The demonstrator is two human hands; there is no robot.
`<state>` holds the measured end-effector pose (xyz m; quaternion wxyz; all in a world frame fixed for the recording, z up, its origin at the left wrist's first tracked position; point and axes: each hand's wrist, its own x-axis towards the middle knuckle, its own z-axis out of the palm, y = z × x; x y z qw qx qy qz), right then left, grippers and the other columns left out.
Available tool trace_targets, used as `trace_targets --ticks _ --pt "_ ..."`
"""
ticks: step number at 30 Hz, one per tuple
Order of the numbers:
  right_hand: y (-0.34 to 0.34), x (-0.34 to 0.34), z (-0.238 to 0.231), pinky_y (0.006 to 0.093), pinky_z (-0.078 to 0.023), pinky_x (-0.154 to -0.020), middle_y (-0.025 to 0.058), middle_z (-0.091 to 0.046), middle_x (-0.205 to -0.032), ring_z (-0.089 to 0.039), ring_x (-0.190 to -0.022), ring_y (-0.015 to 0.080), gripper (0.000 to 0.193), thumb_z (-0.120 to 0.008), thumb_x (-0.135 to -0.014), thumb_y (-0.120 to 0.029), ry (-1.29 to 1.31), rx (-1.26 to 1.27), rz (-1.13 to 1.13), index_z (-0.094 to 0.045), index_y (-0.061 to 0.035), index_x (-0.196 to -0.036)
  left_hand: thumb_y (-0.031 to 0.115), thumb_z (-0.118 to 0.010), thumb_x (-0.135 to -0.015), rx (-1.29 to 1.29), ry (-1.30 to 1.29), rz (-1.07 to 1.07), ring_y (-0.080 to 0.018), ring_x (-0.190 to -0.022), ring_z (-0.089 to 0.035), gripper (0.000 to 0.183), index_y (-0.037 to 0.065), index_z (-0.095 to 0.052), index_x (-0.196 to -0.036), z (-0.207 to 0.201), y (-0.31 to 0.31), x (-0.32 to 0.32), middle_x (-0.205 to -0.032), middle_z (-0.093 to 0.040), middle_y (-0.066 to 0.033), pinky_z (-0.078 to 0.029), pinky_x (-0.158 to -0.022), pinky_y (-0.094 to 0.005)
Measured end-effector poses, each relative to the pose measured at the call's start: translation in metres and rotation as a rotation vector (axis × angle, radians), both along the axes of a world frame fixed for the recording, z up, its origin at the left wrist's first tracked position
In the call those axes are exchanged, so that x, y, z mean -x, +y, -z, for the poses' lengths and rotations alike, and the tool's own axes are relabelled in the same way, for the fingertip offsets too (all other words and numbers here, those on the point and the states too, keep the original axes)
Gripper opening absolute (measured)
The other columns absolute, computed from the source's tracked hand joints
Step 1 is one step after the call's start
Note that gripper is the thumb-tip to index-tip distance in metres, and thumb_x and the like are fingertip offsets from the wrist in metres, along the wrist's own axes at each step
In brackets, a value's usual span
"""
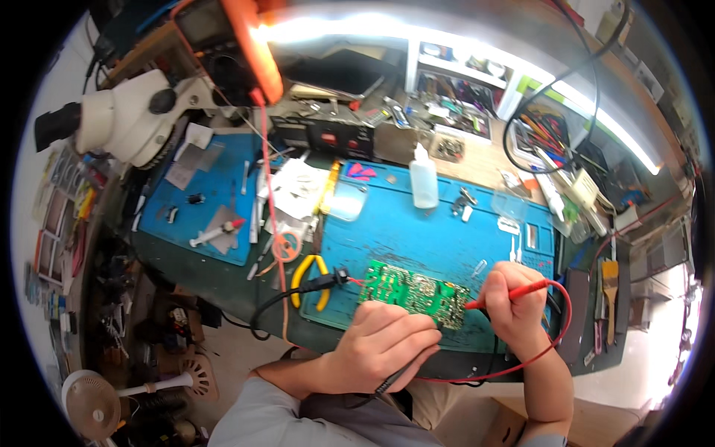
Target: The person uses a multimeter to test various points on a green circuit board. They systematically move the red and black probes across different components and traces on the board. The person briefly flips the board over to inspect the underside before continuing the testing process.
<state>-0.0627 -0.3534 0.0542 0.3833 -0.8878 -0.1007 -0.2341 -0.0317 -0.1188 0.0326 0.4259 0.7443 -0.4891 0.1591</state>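
A blue mat (372,235) holds the green board (412,289), at one o'clock from the left hand (386,344), nine from the right hand (510,304). Left grips a black probe (385,384), right a red probe (528,289).

Circuit board (417,289): green, rectangular, lying on the blue work mat (387,235). The long axis runs left to right, with the right end angled nearer the person. The upward face is densely covered with pale and silvery spots, too small to identify singly. A short red wire (357,281) extends from the left end.

Red test probe (529,288): gripped in the right hand (508,304), inclined, tip directed left at the board's right end. Tip contact cannot be confirmed. A red lead loops from the rear end.

Black test probe (392,378): gripped in the left hand (383,341), slanted, front end directed at the board's near edge; the hand covers part of the body.
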Motion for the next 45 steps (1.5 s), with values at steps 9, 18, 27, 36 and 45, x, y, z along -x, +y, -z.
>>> trace_targets --ticks 9,18,27,36,45 --pt "0.0053 -0.0055 -0.0007 0.0377 -0.037 -0.045 0.0092 -0.047 -0.056 -0.049 -0.046 0.0257 0.028 -0.060 -0.089 0.002 -0.019 -0.030 -0.031 -0.048 -0.0018 -0.064 0.009 -0.084 -0.072 0.022 0.000 -0.028 -0.0160 -0.085 -0.058 0.030 0.012 -0.074 -0.101 0.0029 0.0025 0.0004 -0.101 -0.072 0.0031 -0.040 -0.079 -0.0304" --pt "0.0073 -0.0044 -0.0005 0.0400 -0.038 -0.047 0.0103 -0.047 -0.057 -0.050 -0.048 0.0295 0.030 -0.061 -0.091 -0.001 -0.039 -0.056 0.014 -0.049 -0.0030 -0.064 0.006 -0.084 -0.072 -0.011 0.005 0.012 -0.0174 -0.082 -0.061 0.031 0.012 -0.073 -0.101 -0.0028 0.0015 -0.0045 -0.101 -0.072 0.0014 -0.042 -0.077 -0.0322" --pt "0.0049 -0.0058 0.0069 0.0383 -0.034 -0.044 0.0074 -0.044 -0.057 -0.045 -0.047 0.0255 0.034 -0.067 -0.091 -0.002 -0.113 -0.052 -0.008 -0.045 -0.0045 -0.065 0.009 -0.083 -0.070 -0.035 -0.001 -0.009 -0.0176 -0.085 -0.059 0.030 0.010 -0.074 -0.099 0.0013 0.0001 -0.0013 -0.101 -0.071 0.0010 -0.040 -0.081 -0.0330" --pt "0.0010 -0.0070 0.0047 0.0319 -0.041 -0.045 0.0070 -0.063 -0.058 -0.055 -0.047 0.0166 0.029 -0.056 -0.098 -0.005 -0.110 0.026 -0.025 -0.056 -0.0024 -0.069 0.010 -0.083 -0.070 -0.036 0.001 -0.013 -0.0168 -0.085 -0.058 0.030 0.012 -0.074 -0.098 0.0028 0.0011 -0.0021 -0.101 -0.071 0.0027 -0.039 -0.081 -0.0324" --pt "0.0019 -0.0078 0.0049 0.0321 -0.042 -0.046 0.0063 -0.062 -0.059 -0.056 -0.048 0.0172 0.031 -0.056 -0.097 -0.004 -0.067 0.024 -0.015 -0.056 -0.0026 -0.066 0.010 -0.083 -0.070 -0.042 -0.004 -0.015 -0.0165 -0.085 -0.058 0.030 0.011 -0.074 -0.099 0.0026 0.0015 -0.0021 -0.102 -0.071 0.0025 -0.039 -0.081 -0.0323"
